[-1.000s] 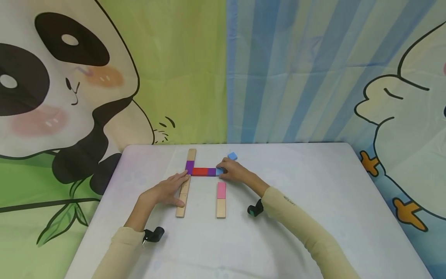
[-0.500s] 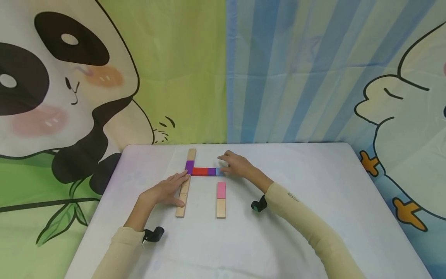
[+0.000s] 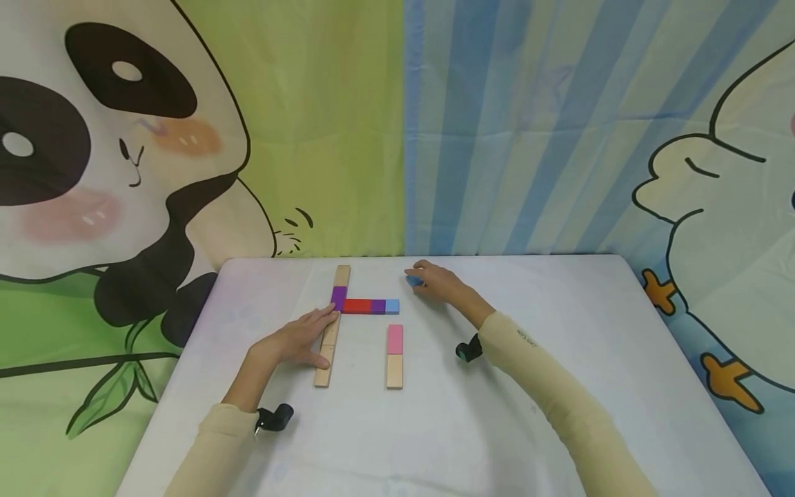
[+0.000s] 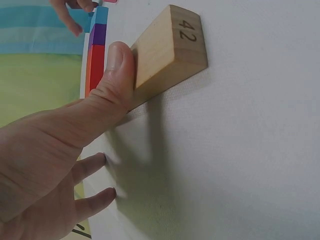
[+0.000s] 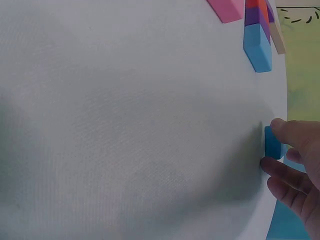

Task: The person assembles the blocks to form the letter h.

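My left hand [image 3: 295, 338] lies with fairly straight fingers along a slanted line of wooden blocks, fingertips at the purple block [image 3: 338, 297]. Its thumb presses the side of a plain wooden block [image 4: 157, 45] marked 42. From the purple block a row runs right: a red block [image 3: 357, 306], a small purple block [image 3: 378, 306] and a light blue block [image 3: 393, 306]. Farther back, my right hand [image 3: 439, 284] pinches a loose blue block [image 5: 272, 142], its digits at two opposite sides of it near the far table edge.
In front of the row's blue end, with a gap, lie a pink block [image 3: 395, 338] and a plain wooden block [image 3: 394, 371], end to end. A white cloth covers the table [image 3: 528, 304]. Behind it hangs a printed curtain [image 3: 348, 138] with a panda.
My right hand has let go of the light blue block at the row's end and moved back and right to the loose blue block. The left hand has stayed put.
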`<state>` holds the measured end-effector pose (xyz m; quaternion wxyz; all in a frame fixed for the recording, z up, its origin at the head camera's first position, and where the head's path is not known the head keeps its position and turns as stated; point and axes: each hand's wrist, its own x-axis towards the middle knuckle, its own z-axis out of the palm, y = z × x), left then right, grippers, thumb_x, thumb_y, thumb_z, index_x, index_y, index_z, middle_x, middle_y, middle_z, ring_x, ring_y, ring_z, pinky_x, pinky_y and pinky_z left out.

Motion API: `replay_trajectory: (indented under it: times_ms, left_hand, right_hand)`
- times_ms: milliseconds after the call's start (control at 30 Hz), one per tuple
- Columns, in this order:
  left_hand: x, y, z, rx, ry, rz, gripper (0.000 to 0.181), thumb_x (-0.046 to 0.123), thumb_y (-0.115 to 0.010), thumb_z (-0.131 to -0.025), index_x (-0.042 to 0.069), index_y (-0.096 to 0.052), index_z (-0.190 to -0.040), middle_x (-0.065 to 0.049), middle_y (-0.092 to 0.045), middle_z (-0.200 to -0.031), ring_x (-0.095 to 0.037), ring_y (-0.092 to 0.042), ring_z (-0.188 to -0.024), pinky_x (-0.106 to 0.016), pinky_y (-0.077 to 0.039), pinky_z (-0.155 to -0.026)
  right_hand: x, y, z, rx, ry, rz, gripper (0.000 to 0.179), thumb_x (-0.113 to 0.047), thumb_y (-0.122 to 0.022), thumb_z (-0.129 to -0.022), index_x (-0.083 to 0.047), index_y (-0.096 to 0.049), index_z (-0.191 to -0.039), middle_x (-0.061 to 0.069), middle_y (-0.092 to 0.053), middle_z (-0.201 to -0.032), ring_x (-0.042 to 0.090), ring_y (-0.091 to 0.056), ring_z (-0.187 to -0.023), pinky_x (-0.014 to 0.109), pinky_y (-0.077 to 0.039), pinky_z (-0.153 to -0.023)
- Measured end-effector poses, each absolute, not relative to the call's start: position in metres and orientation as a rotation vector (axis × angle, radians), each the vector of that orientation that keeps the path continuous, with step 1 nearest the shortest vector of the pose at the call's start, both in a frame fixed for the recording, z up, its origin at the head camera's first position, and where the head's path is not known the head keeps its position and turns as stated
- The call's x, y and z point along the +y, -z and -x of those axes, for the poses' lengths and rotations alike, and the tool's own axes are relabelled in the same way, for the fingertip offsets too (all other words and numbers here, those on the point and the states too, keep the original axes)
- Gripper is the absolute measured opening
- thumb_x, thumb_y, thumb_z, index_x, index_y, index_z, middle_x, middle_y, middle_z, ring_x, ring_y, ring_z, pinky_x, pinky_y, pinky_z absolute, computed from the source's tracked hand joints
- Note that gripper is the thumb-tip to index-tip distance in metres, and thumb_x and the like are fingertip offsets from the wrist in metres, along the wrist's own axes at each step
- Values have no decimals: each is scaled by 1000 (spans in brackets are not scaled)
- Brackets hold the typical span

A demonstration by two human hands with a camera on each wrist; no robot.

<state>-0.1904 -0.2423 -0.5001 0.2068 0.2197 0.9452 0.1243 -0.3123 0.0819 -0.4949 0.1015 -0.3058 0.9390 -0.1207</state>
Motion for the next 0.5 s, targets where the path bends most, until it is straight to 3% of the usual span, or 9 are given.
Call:
replay_trajectory:
  times_ms: [500]
  left_hand:
    - [-242, 499, 188, 2633, -372, -631, 105, 51, -72, -68, 12, -17, -148, -8, -10, -156, -36, -17, -141, -57, -26, -109]
  right_hand:
    - [79, 496, 317, 2760, 266, 891, 51, -24, -61, -88, -16, -46, -136, 14, -45, -137, 27, -51, -119, 44, -46, -97]
